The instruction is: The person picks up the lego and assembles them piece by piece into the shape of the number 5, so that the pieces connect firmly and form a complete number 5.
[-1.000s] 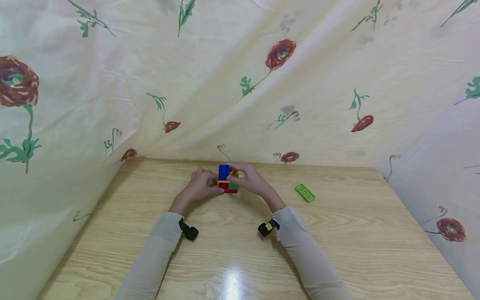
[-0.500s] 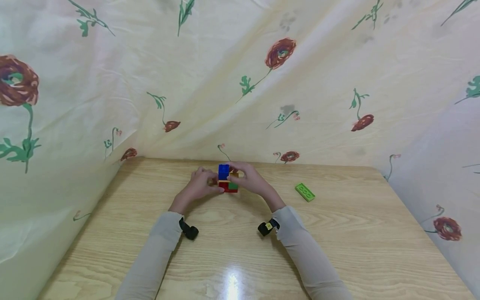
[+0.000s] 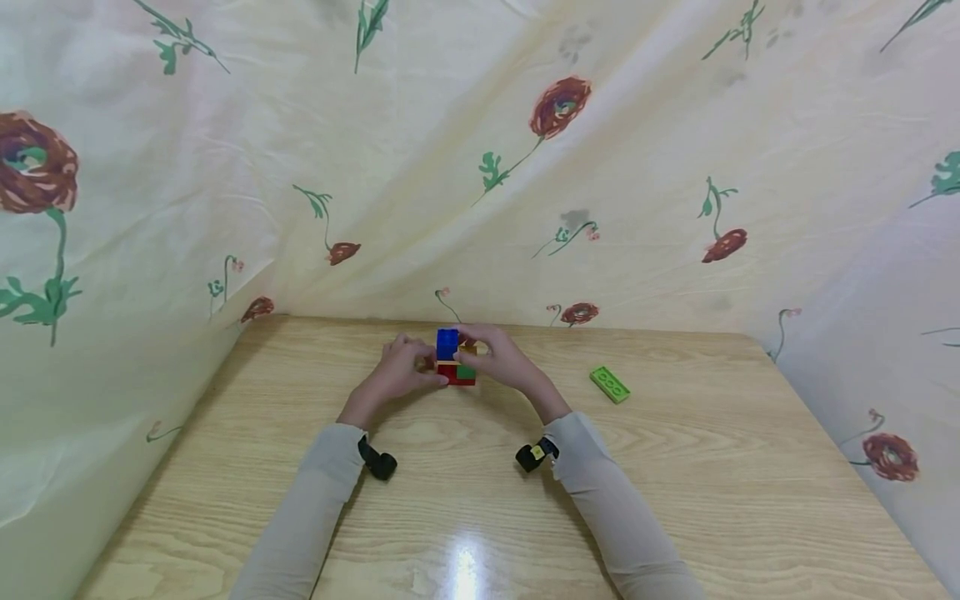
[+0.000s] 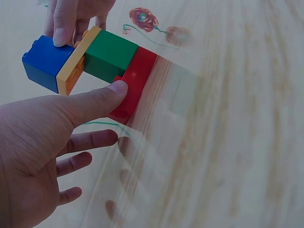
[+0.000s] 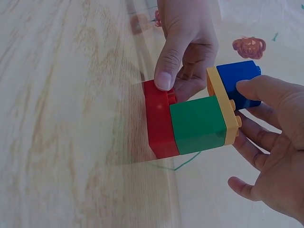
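A stack of bricks stands on the table: a red brick (image 5: 159,126) at the bottom, a green brick (image 5: 198,124) on its one end, a flat yellow-orange piece (image 5: 222,107) over the green, and a blue brick (image 5: 238,81) on top, above the red brick's other end. My left hand (image 3: 397,372) pinches the red brick, its thumb on the near side; the other fingers are spread in the left wrist view. My right hand (image 3: 501,360) holds the blue brick between thumb and fingers, its lower fingers loose beside the stack.
A light green flat brick (image 3: 610,385) lies on the wooden table (image 3: 465,467) to the right of my right hand. Flower-patterned cloth (image 3: 420,150) hangs behind the table and along its sides. A black wrist camera sits at each sleeve end.
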Motion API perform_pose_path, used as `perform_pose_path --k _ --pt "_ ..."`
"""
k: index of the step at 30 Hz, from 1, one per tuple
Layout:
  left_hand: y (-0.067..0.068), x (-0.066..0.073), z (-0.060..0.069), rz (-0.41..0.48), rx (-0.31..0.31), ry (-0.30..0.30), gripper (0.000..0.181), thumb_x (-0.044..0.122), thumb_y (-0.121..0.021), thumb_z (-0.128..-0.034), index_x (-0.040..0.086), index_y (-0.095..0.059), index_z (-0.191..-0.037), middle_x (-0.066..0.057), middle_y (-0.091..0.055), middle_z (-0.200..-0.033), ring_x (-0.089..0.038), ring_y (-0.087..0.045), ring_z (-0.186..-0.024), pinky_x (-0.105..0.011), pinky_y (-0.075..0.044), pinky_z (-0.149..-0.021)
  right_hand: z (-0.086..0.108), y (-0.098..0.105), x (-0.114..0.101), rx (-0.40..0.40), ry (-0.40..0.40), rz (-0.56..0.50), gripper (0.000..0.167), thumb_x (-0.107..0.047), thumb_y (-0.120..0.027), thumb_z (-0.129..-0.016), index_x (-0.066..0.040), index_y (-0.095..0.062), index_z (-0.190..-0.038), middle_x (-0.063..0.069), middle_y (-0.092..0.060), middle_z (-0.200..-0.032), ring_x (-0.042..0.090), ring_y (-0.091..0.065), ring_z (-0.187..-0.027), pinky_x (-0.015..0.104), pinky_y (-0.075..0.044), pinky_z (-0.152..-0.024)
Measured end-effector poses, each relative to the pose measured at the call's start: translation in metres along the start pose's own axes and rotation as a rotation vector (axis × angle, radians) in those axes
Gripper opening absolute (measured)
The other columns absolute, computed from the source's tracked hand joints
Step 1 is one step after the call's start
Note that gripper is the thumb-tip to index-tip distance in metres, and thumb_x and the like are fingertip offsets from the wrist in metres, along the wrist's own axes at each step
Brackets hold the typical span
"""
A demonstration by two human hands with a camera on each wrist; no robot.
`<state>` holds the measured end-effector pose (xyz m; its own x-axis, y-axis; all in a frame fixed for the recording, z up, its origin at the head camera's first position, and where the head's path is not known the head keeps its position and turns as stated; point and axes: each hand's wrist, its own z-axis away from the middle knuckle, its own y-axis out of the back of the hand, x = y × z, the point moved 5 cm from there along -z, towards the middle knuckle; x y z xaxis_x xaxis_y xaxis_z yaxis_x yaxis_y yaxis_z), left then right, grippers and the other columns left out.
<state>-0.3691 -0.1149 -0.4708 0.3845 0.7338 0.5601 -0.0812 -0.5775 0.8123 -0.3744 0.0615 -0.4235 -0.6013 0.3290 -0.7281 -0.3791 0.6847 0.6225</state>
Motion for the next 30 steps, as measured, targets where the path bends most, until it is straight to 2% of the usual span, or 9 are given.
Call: perform_pose_path --k 30 --pt "0.0004 0.0011 0.0008 0.015 -0.007 0.012 0.025 0.036 -0.083 -0.0858 0.015 -0.069 -0.086 -0.001 -0.065 -0.089 -0.024 -0.042 -0.100 -0.050 -0.027 -0.098 0.0001 0.0009 0.0012 0.007 -0.033 -0.013 0.039 -0.009 -0.068 -0.097 -0.005 -0.063 -0.136 0.013 -0.072 -0.119 0.027 -0.063 -0.108 0.049 -0.049 -0.100"
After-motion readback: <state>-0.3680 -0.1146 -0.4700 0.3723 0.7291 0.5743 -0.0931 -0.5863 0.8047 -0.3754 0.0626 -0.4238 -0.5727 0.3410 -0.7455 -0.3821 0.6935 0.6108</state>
